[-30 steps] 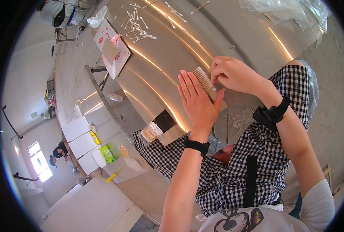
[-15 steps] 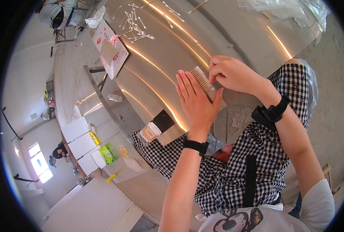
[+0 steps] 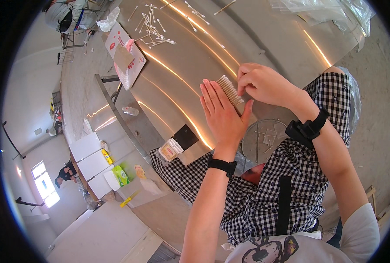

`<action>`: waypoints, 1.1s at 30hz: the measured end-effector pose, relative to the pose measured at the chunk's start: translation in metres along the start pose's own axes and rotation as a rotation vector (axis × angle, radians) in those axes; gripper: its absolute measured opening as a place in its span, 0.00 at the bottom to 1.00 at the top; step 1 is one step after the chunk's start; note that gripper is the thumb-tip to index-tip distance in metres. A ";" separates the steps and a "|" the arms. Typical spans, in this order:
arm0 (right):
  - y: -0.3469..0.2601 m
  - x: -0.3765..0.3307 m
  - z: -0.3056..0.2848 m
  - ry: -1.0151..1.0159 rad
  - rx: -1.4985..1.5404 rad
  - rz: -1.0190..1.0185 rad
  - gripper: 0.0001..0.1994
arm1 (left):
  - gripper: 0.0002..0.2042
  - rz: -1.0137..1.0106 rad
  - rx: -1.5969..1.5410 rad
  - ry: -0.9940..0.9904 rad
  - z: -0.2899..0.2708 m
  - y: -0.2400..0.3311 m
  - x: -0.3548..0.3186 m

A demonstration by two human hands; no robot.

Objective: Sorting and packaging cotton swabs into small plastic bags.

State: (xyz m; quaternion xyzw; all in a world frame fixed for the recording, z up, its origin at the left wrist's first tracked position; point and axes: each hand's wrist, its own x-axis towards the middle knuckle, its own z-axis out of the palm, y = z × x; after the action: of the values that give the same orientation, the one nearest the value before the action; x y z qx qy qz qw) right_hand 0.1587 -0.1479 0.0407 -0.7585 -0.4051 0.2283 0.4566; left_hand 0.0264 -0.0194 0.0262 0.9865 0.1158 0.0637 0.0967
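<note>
A row of cotton swabs (image 3: 229, 90) lies side by side on the metal table (image 3: 177, 65). My left hand (image 3: 223, 115) rests flat along the left of the row, its fingers straight and together and its thumb apart at the near end. The swabs sit between those fingers and thumb. At the right side of the row, my right hand (image 3: 261, 83) is closed, with its fingertips curled in close to the swab tips. Whatever those fingertips may hold is hidden.
Loose cotton swabs (image 3: 153, 28) are scattered at the far left of the table, by a printed card (image 3: 125, 55). A pack of swabs (image 3: 171, 149) stands at the near-left edge beside a black square (image 3: 185, 137). Clear plastic bags (image 3: 322, 11) lie far right.
Both my hands and the swab row keep practically the same place. In the background, the person by the window has shifted slightly.
</note>
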 end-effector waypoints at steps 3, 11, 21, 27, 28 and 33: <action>0.000 0.000 0.001 0.003 -0.004 -0.001 0.08 | 0.49 0.003 -0.004 0.004 0.000 0.000 0.000; 0.000 0.000 0.000 -0.002 -0.027 -0.021 0.08 | 0.49 0.003 -0.008 0.006 0.000 -0.001 0.000; 0.000 0.000 -0.001 -0.026 0.008 -0.007 0.06 | 0.49 0.007 0.005 0.009 0.000 0.000 0.001; 0.000 0.000 0.001 -0.019 -0.024 -0.025 0.06 | 0.49 0.009 0.006 0.018 -0.001 0.000 0.000; 0.000 0.000 0.001 -0.018 -0.036 -0.023 0.06 | 0.49 0.010 0.005 0.019 -0.001 0.000 0.001; -0.001 -0.001 0.000 -0.032 -0.047 -0.021 0.06 | 0.49 0.010 0.001 0.017 0.000 0.000 0.000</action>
State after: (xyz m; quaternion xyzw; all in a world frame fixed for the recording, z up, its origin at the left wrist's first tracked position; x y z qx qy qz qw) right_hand 0.1576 -0.1480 0.0418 -0.7610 -0.4255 0.2258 0.4346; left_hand 0.0262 -0.0194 0.0258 0.9866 0.1117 0.0725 0.0947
